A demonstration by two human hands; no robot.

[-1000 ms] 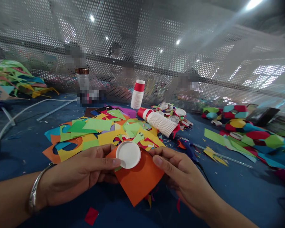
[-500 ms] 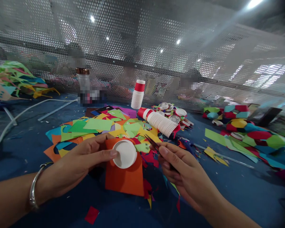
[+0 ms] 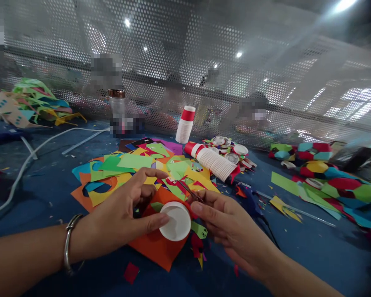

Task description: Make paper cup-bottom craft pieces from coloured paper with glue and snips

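A shallow white paper cup [image 3: 175,222], seen into its mouth, is over a sheet of orange paper [image 3: 162,251]. A green paper piece with black eye dots [image 3: 199,230] sticks out beside its rim. My left hand [image 3: 132,206] is open, its thumb touching the cup's left side, while the index finger reaches out above, its tip near a small white scrap. Closed around a slim dark pointed tool [image 3: 188,190], my right hand [image 3: 225,218] is at the cup's upper right. The tool's tip points toward my left index finger; its exact kind is unclear.
Coloured paper offcuts [image 3: 132,161] pile up behind my hands. One cup stack [image 3: 185,123] stands upright; another cup stack [image 3: 214,161] lies tilted. Cup pieces [image 3: 231,158] are heaped behind it. Patchwork paper shapes [image 3: 343,181] are at right, a white cable [image 3: 27,165] at left.
The cup has moved down and right in view, and the orange paper has turned. My left fingers have lifted and spread from the paper. The tool's tip has moved left, above the cup.
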